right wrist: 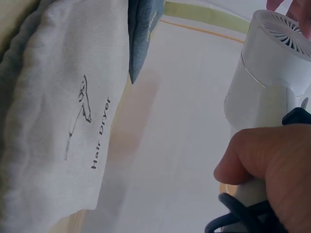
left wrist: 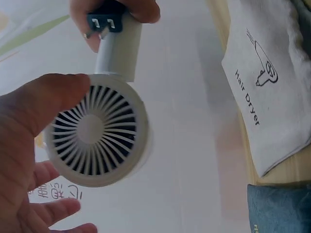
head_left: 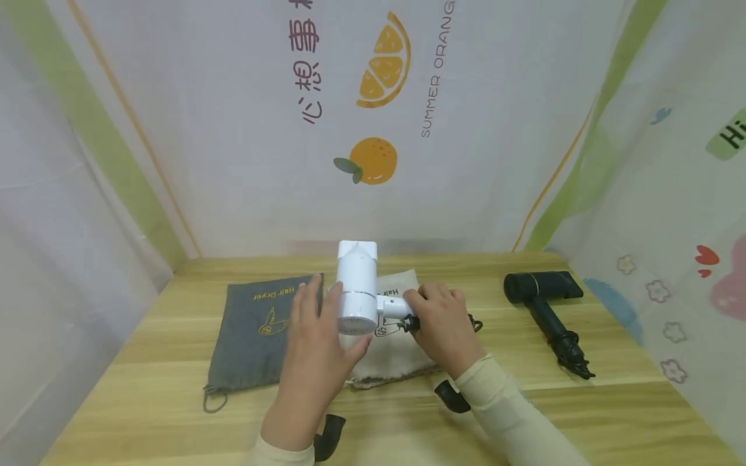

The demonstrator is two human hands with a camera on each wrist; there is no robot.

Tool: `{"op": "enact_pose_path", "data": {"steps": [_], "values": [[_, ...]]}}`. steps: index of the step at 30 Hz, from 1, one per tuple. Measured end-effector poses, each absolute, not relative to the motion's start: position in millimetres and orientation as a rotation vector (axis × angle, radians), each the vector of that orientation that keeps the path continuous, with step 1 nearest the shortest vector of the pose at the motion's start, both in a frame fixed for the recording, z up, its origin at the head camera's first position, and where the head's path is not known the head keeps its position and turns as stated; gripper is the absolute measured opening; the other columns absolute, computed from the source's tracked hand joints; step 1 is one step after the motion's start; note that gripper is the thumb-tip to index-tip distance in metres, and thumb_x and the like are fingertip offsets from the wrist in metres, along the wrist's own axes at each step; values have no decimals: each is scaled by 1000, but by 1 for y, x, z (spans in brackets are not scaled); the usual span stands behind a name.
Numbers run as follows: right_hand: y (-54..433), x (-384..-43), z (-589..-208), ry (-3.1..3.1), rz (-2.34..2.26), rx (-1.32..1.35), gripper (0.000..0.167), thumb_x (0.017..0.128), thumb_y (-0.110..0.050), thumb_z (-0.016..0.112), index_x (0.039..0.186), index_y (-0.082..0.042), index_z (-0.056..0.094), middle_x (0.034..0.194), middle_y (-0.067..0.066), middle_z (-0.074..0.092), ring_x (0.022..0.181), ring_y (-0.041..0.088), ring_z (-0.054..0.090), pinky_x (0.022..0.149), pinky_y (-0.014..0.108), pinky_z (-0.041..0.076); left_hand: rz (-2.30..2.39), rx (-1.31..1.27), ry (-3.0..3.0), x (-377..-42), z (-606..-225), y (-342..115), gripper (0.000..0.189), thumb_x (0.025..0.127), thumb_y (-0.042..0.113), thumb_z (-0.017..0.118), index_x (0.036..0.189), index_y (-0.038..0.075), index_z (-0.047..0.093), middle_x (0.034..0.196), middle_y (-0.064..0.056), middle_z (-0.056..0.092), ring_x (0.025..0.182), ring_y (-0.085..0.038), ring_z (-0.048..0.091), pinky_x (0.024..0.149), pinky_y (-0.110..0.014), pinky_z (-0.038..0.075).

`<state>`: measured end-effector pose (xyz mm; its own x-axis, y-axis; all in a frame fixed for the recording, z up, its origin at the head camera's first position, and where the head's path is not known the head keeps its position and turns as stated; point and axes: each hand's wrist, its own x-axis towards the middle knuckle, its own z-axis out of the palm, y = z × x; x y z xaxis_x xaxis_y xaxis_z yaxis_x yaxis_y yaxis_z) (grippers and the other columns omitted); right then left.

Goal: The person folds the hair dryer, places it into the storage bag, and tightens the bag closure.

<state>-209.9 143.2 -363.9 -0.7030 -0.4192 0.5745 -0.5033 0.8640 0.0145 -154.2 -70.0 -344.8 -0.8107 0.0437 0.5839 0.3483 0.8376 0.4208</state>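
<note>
A white hair dryer (head_left: 358,285) is held up above the table, its round rear grille (left wrist: 92,130) facing back toward me. My right hand (head_left: 445,327) grips its handle, with a bundled dark cord (right wrist: 248,213) and a two-pin plug (left wrist: 104,22) pressed alongside. The left hand (head_left: 315,353) is at the dryer's left side, thumb touching the grille's rim and the other fingers spread fairly straight. Behind the dryer lies a pale cloth bag (head_left: 390,356) printed "Hair Dryer", partly covered. Left of it lies a dark grey bag (head_left: 250,343) with yellow print.
A black hair dryer (head_left: 548,317) with its cord wrapped on the handle lies at the table's right. Two curved black pieces, one near the left wrist (head_left: 329,437) and one by the right sleeve (head_left: 451,396), are at the front. A printed curtain (head_left: 245,162) hangs behind the table.
</note>
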Motion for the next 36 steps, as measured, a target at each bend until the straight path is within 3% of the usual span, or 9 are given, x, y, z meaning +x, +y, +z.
{"op": "enact_pose_path", "data": {"steps": [16, 28, 36], "values": [[138, -209, -360, -2437, 218, 681, 42, 66, -10, 90, 98, -17, 65, 85, 0, 56, 74, 20, 53, 66, 38, 37, -663, -460, -2282, -174, -356, -62, 85, 63, 26, 95, 131, -2, 52, 140, -28, 43, 132, -48, 39, 104, -56, 40], [135, -209, -363, -2413, 188, 725, 40, 65, -10, 90, 97, -15, 65, 83, 0, 57, 72, 20, 54, 63, 36, 35, -652, -454, -2237, -178, -363, -61, 85, 61, 21, 96, 131, -1, 52, 136, -28, 44, 122, -45, 48, 91, -51, 51], [133, -209, -359, -2402, 155, 752, 41, 67, -9, 88, 101, -15, 67, 86, 1, 60, 78, 21, 58, 67, 36, 38, -647, -420, -2227, -177, -363, -60, 84, 59, 21, 97, 131, 2, 57, 140, -30, 44, 122, -49, 49, 90, -54, 51]]}}
